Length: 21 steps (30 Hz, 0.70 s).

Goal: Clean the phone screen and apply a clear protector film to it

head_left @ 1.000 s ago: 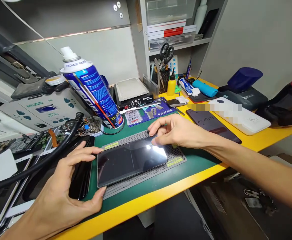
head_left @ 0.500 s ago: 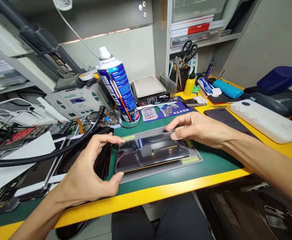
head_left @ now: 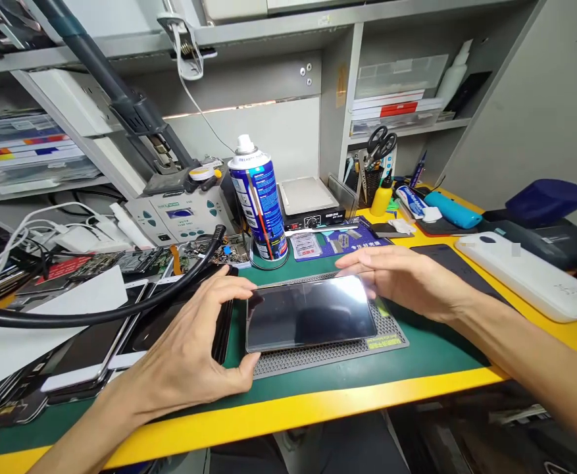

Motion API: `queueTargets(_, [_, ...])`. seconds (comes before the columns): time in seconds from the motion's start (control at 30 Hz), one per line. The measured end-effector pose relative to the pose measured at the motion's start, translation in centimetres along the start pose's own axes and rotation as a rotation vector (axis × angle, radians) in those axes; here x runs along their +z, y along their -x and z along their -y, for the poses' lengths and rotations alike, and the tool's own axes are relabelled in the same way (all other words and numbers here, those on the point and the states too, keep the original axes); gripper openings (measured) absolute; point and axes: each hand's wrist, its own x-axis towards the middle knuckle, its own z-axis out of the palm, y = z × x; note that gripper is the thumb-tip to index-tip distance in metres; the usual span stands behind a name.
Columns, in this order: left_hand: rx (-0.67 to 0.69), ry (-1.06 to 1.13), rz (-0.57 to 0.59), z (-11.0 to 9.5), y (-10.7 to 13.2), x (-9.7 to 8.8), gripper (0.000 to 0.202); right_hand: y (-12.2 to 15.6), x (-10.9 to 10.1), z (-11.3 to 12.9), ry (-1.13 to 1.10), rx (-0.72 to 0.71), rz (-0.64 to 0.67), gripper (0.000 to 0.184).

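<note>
A black phone [head_left: 310, 315] with a glossy dark screen lies flat on a grey perforated mat [head_left: 327, 352] on the green work mat. My left hand [head_left: 197, 352] grips the phone's left end, thumb at the near corner and fingers on the far corner. My right hand [head_left: 406, 276] rests at the phone's right end, its fingers stretched along the far right edge and touching it.
A blue spray can [head_left: 259, 201] stands just behind the mat. A thick black hose [head_left: 120, 309] runs in from the left over several phones and circuit boards. A hot plate [head_left: 308, 201], a scissors cup [head_left: 374, 164], a yellow bottle [head_left: 381, 196] and a white slab [head_left: 529, 276] sit behind and right.
The camera has tilted up and pulled back. The phone has settled flat on the grey mat, and my right fingers have straightened from a pinch at its far right corner.
</note>
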Motion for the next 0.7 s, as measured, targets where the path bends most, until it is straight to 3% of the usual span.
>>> queueTargets(0.27, [0.278, -0.210, -0.138, 0.5, -1.0, -0.2, 0.079, -0.2, -0.4, -0.1, -0.136, 0.062, 0.124, 0.055])
queueTargets(0.7, [0.281, -0.254, -0.114, 0.8, -1.6, -1.3, 0.097, 1.1, -0.1, 0.5, -0.205, 0.014, 0.167, 0.033])
